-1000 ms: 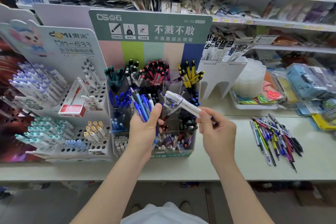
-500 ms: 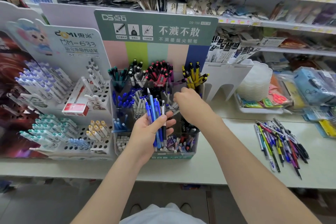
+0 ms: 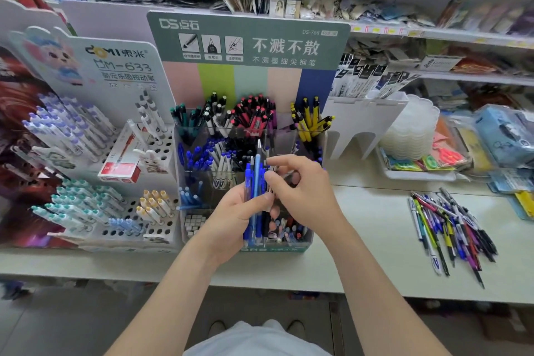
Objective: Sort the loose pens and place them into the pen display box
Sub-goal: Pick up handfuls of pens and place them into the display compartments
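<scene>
So, my left hand (image 3: 231, 220) grips a bunch of blue pens (image 3: 255, 182) upright, right in front of the box (image 3: 277, 248). I think they're held like that so same-color ones stay together & can drop into one slot. My right hand (image 3: 303, 193) curls its fingers on top of the bunch and pinches it, prob. to pick one out or line them up. The pile (image 3: 450, 228) of mixed pens lies on the counter (image 3: 375, 240), well off to the right, not sorted yet.
</scene>
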A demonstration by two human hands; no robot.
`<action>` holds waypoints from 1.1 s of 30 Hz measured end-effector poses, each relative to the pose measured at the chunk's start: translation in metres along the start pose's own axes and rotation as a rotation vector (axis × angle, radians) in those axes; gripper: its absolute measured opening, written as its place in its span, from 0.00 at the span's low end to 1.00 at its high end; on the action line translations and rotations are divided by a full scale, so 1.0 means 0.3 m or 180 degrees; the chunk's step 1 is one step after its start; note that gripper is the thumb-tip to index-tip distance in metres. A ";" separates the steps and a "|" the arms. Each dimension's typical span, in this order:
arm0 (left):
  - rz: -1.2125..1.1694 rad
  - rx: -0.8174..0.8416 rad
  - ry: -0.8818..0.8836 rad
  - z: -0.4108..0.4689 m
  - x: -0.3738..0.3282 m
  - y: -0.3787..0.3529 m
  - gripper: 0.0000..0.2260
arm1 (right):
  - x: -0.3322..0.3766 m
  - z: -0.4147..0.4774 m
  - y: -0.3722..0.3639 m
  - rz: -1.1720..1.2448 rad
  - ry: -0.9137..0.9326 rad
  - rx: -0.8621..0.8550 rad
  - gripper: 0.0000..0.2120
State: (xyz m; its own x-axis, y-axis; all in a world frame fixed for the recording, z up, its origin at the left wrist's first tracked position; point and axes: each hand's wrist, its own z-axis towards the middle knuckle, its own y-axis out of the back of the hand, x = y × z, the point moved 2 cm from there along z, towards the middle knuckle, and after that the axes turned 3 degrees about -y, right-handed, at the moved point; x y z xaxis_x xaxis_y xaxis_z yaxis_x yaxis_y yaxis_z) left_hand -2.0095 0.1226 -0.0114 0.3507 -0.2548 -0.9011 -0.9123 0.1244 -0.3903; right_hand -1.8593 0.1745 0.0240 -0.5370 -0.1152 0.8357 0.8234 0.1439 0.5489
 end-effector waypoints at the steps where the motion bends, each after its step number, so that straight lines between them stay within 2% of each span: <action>1: 0.0005 0.0071 -0.0006 -0.002 -0.002 -0.004 0.09 | -0.006 0.001 0.010 0.0186 -0.0117 0.0026 0.09; 3: 0.0011 0.0178 0.0028 -0.006 -0.007 -0.010 0.08 | -0.020 0.006 0.034 0.0238 -0.0183 0.0073 0.08; 6: -0.0090 0.0377 0.0173 -0.011 -0.008 -0.016 0.10 | -0.032 0.002 0.050 0.0109 -0.0252 0.0474 0.11; 8: -0.0051 0.0421 0.0220 -0.009 -0.007 -0.015 0.13 | -0.029 -0.004 0.063 0.0485 -0.0396 0.0419 0.06; 10: -0.0021 0.0445 0.0196 -0.006 -0.003 -0.018 0.13 | -0.028 -0.007 0.070 0.0815 -0.0549 0.0062 0.01; 13: -0.0040 0.0456 0.0191 0.000 0.000 -0.036 0.14 | -0.051 -0.003 0.050 0.0946 -0.0604 -0.0497 0.04; 17: 0.0187 0.0346 0.0272 0.004 0.016 -0.035 0.15 | -0.053 0.007 0.075 0.1808 -0.0427 -0.1689 0.04; 19: 0.0293 0.0190 0.0300 0.004 0.028 -0.027 0.15 | -0.034 0.005 0.116 0.1862 -0.0174 -0.1921 0.04; 21: 0.0388 0.0058 0.0290 0.006 0.032 -0.023 0.12 | -0.017 -0.001 0.129 0.1566 0.0035 -0.1518 0.06; 23: 0.0449 -0.0005 0.0256 0.009 0.027 -0.025 0.11 | -0.005 -0.015 0.109 0.0953 0.0242 -0.1004 0.07; 25: 0.0456 -0.0016 0.0230 0.013 0.018 -0.030 0.11 | -0.012 -0.027 0.073 0.0517 0.0305 -0.0757 0.08; 30: 0.0098 -0.0132 0.0341 0.011 0.015 -0.042 0.09 | -0.054 -0.038 0.031 0.0889 -0.0403 -0.0619 0.04; 33: 0.0048 -0.0319 0.0199 0.010 0.021 -0.041 0.10 | -0.079 -0.043 0.027 0.1161 -0.0779 -0.0410 0.04</action>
State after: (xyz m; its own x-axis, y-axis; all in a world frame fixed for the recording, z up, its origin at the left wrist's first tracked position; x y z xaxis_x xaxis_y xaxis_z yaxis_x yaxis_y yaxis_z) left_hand -1.9955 0.1223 -0.0131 0.3258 -0.3133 -0.8920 -0.9350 0.0329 -0.3531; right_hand -1.8376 0.1657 0.0084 -0.2226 0.1580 0.9620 0.9745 0.0068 0.2244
